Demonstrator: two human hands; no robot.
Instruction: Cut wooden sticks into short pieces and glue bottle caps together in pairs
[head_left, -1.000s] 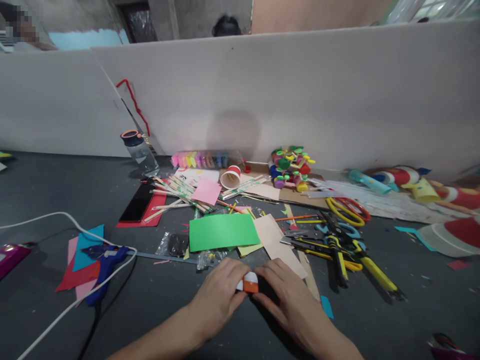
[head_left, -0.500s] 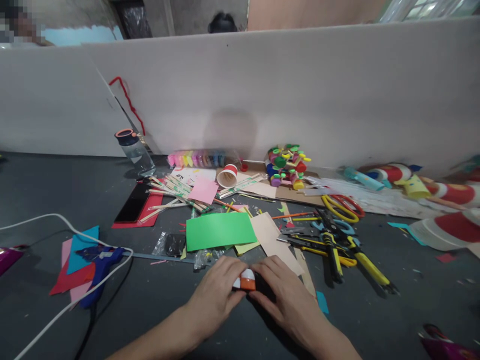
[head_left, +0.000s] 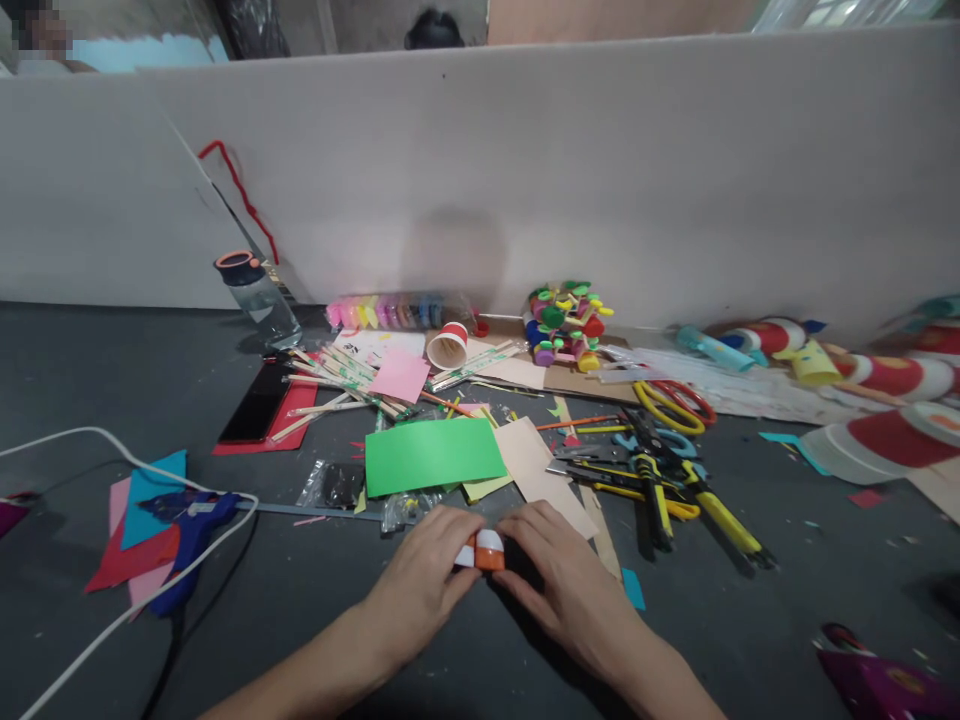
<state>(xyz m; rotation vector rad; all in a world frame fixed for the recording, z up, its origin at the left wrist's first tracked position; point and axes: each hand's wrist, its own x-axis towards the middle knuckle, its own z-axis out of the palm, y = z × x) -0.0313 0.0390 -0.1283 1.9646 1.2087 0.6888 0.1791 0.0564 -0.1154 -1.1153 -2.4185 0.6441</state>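
Low in the middle of the head view, a small orange and white object (head_left: 490, 551) sits between my two hands. My left hand (head_left: 431, 560) has its fingers closed round the left part of it, where more white and orange shows. The fingers of my right hand (head_left: 551, 565) are bent against its right side. Just beyond the hands lies a green paper rectangle (head_left: 435, 457), with a beige paper strip (head_left: 536, 470) to its right. The fingers cover part of the object.
A blue glue gun (head_left: 196, 550) with a white cable lies left. Pliers (head_left: 724, 520), scissors (head_left: 675, 405) and paper cups (head_left: 885, 440) are on the right. Behind are wooden sticks (head_left: 337, 375), a water bottle (head_left: 262, 305) and a white partition (head_left: 585, 180).
The whole view has shifted a little, so things on the table appear slightly further left and up. More orange and white shows by my left fingers.
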